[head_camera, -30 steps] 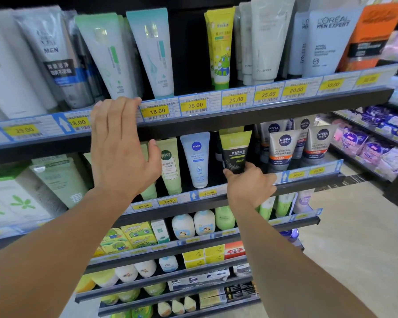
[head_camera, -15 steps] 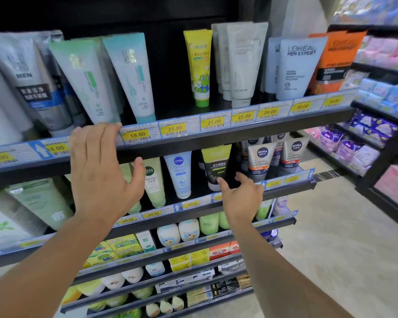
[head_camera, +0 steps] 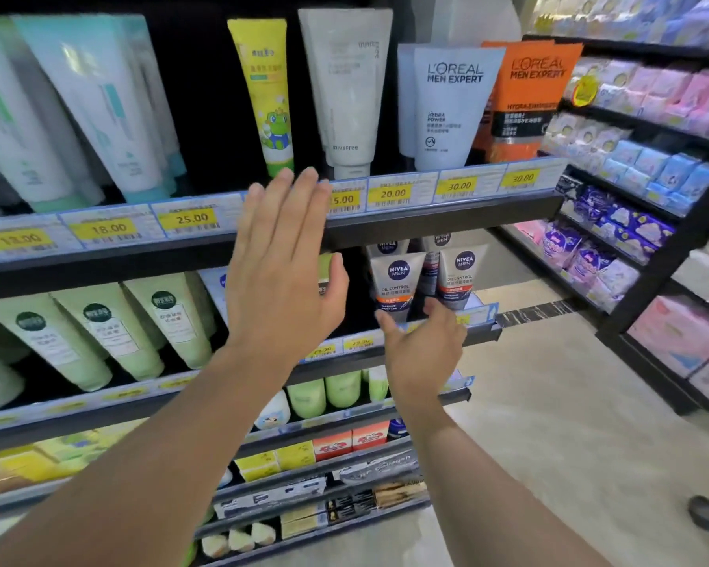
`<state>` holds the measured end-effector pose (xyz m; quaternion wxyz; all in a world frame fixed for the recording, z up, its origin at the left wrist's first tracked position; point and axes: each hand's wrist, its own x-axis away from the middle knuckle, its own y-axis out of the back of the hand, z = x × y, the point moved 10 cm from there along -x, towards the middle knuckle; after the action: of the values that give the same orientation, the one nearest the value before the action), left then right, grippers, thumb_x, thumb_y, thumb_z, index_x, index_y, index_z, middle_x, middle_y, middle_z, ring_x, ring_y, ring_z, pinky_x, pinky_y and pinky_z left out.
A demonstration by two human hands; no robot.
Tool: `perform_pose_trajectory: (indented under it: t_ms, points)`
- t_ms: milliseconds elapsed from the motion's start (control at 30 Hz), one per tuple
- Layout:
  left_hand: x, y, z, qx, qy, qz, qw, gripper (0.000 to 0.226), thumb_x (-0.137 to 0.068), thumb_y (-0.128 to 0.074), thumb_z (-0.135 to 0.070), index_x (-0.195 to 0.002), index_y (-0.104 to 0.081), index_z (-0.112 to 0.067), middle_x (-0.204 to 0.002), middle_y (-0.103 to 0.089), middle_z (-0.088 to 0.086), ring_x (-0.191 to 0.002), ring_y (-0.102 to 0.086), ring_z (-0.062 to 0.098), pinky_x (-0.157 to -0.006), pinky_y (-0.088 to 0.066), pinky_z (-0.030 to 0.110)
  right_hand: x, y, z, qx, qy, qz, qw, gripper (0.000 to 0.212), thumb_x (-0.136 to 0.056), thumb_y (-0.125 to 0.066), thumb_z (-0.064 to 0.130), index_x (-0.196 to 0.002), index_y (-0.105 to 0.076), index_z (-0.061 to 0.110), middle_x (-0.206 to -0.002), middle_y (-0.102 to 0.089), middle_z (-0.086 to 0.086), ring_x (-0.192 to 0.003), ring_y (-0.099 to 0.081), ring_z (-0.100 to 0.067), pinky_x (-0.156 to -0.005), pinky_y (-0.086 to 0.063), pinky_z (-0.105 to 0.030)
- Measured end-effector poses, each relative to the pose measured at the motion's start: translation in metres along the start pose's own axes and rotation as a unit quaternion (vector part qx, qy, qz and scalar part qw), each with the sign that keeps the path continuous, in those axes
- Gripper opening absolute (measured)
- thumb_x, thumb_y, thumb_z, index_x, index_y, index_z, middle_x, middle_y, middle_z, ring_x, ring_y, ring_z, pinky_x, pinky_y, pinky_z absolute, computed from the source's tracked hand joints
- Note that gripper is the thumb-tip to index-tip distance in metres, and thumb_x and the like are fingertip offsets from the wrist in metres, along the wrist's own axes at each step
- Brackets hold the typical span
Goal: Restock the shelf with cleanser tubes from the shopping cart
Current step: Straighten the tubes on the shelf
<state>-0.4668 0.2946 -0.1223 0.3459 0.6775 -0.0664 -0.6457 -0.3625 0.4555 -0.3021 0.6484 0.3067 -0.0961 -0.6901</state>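
Shelf [head_camera: 447, 216] is packed with upright cleanser tubes [head_camera: 398, 280]. Left hand [head_camera: 283, 276] is spread flat, holding nothing, right hand [head_camera: 424, 349] loose and empty just below the tubes.

So the left hand [head_camera: 281, 276] isn't resting on the top shelf edge [head_camera: 447, 216] by the 18.00 price tag [head_camera: 109, 229] anymore, it's lifted off with flat fingers and now sits further right, covering part of a 25.00 tag. The right hand [head_camera: 424, 347] lets go of the black and green tube it was holding a second ago; that tube is mostly hidden behind the left hand now. The right hand is open, palm up, just in front of the Nivea Men tubes [head_camera: 398, 280] at the right end of the second shelf. The view also swings right, so more of the neighbouring rack [head_camera: 647, 128] shows.
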Motion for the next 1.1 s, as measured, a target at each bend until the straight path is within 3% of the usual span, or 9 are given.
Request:
perform_pose_trajectory:
  t_ms: [100,533,1100]
  points:
    - [-0.004,-0.003,-0.004,-0.030,0.039,-0.009,0.999,0.062,-0.091,-0.054,-0.024,-0.147,-0.040,-0.002,-0.151,-0.044,0.013,-0.143,-0.037,0.031,-0.120,-0.023,0.050,0.000,-0.007,0.010,-0.002,0.038,0.011,0.999,0.069,-0.075,-0.078,0.052,-0.130,-0.058,0.015,-0.124,-0.062,0.001,-0.111,-0.050,-0.026,-0.091,-0.040,-0.038]
    - [-0.024,-0.013,-0.024,-0.047,0.065,0.010,0.997,0.057,-0.085,-0.056,-0.023,-0.136,-0.049,0.003,-0.130,-0.055,0.017,-0.120,-0.048,0.039,-0.113,-0.030,0.050,-0.016,-0.021,-0.006,-0.001,-0.007,0.057,0.998,0.060,-0.077,-0.077,0.049,-0.125,-0.060,0.017,-0.116,-0.065,-0.001,-0.109,-0.050,-0.028,-0.090,-0.041,-0.042]
    - [-0.024,-0.014,-0.024,-0.046,0.064,0.022,0.997,0.058,-0.082,-0.057,-0.021,-0.134,-0.051,0.004,-0.128,-0.055,0.018,-0.120,-0.048,0.041,-0.111,-0.032,0.048,-0.019,-0.032,-0.003,-0.019,-0.032,0.071,0.997,0.055,-0.081,-0.076,0.044,-0.129,-0.061,0.019,-0.120,-0.065,0.002,-0.105,-0.046,-0.026,-0.087,-0.036,-0.037]
